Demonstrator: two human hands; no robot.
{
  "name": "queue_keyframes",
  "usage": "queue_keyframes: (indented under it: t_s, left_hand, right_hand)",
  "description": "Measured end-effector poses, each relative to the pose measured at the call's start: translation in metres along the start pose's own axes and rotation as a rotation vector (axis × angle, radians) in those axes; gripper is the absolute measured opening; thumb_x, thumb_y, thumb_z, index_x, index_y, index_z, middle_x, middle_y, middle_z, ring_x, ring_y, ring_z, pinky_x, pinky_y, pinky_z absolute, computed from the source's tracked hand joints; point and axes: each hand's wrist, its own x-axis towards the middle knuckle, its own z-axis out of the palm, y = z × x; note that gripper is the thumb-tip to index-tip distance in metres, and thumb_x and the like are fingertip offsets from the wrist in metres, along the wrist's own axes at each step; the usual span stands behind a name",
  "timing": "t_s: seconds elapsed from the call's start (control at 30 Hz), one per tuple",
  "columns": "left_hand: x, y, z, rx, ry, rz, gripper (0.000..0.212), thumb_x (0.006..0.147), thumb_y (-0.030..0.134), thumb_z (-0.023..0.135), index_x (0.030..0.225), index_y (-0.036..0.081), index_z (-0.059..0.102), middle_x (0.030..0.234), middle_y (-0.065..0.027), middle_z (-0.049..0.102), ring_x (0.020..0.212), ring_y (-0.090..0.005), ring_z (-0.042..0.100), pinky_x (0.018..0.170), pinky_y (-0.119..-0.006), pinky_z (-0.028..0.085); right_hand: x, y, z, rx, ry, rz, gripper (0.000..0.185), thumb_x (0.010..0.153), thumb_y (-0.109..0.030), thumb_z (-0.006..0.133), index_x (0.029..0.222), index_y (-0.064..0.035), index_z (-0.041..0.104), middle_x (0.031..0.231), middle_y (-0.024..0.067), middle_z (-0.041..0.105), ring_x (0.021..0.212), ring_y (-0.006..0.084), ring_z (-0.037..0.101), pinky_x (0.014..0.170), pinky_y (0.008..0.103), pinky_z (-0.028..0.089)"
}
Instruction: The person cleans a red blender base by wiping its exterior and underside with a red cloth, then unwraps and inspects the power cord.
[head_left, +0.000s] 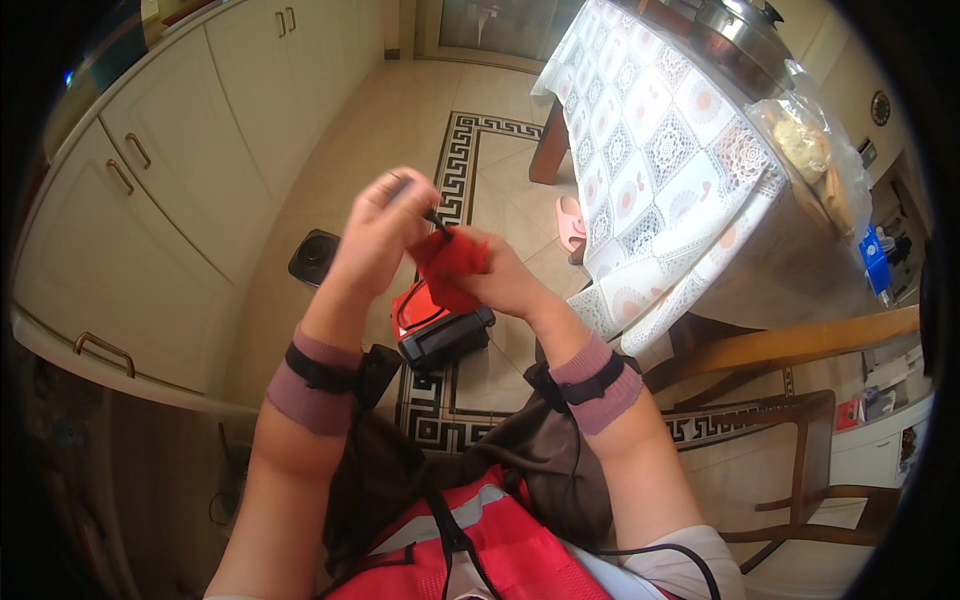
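Observation:
My left hand (379, 229) grips a small dark object (400, 187); motion blur hides what it is. A thin black rod or cord (436, 220) runs from it down to a red piece of soft material (448, 262), which may be a cloth or pouch. My right hand (511, 277) pinches that red piece from the right side. Directly below both hands, a red and black case or bag (448, 336) with a dark loop on top stands on the tiled floor, partly covered by the red piece.
White cabinets (165, 172) line the left side, with a black square object (314, 257) on the floor nearby. At right stands a table with a patterned tablecloth (660, 127), a steel pot (739, 41) and a plastic bag of food (814, 154). A pink slipper (570, 223) and wooden chair (814, 450) are close.

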Motion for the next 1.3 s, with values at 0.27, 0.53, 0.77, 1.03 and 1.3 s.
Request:
queue_keyframes:
  t_s: [0.27,0.53,0.77,1.03,1.3]
  left_hand:
    - [0.0,0.041,-0.074,-0.654,0.322,0.398,0.026,0.098,0.033,0.057,0.086,0.01,0.06,0.064,0.0045,0.041,0.06,-0.0088,0.041,0.058,-0.024,0.034]
    - [0.011,0.007,-0.112,-0.581,0.862,0.053,0.035,0.097,0.04,0.057,0.09,0.006,0.057,0.072,-0.0027,0.056,0.065,-0.0143,0.053,0.059,-0.027,0.045]
    - [0.019,-0.023,-0.061,-0.379,0.643,-0.293,0.043,0.097,0.039,0.056,0.112,-0.001,0.057,0.102,-0.0101,0.066,0.094,-0.0215,0.063,0.078,-0.03,0.052]
    - [-0.001,-0.029,0.011,0.773,-0.081,-0.191,0.037,0.098,0.029,0.056,0.111,-0.005,0.061,0.091,-0.0062,0.066,0.083,-0.0116,0.059,0.075,-0.027,0.049]
    - [-0.003,-0.019,0.024,0.491,0.105,0.031,0.021,0.093,0.015,0.064,0.107,-0.001,0.061,0.074,-0.0012,0.063,0.064,-0.0041,0.05,0.054,-0.022,0.039]
  right_hand:
    - [-0.005,0.066,-0.034,-0.601,-0.13,0.256,0.026,0.081,-0.016,0.069,0.105,-0.0091,0.065,0.095,0.0114,0.07,0.09,0.0244,0.067,0.081,0.0343,0.051]
    - [0.003,0.058,-0.069,-0.574,0.572,0.033,0.031,0.082,-0.013,0.066,0.112,-0.0079,0.063,0.096,0.0138,0.069,0.089,0.0283,0.068,0.079,0.0366,0.053]
    - [0.002,0.016,-0.026,-0.666,0.3,-0.347,0.034,0.076,-0.005,0.066,0.109,-0.0036,0.061,0.1,0.0157,0.064,0.092,0.0349,0.064,0.08,0.0385,0.051]
    - [0.003,0.013,-0.028,-0.473,0.366,-0.323,0.029,0.076,-0.003,0.064,0.105,-0.0032,0.061,0.099,0.0161,0.064,0.092,0.0355,0.063,0.08,0.0381,0.051]
    - [0.005,0.016,-0.028,-0.519,0.392,-0.155,0.028,0.076,-0.007,0.065,0.104,-0.0032,0.06,0.095,0.0151,0.065,0.087,0.0318,0.065,0.076,0.037,0.052]
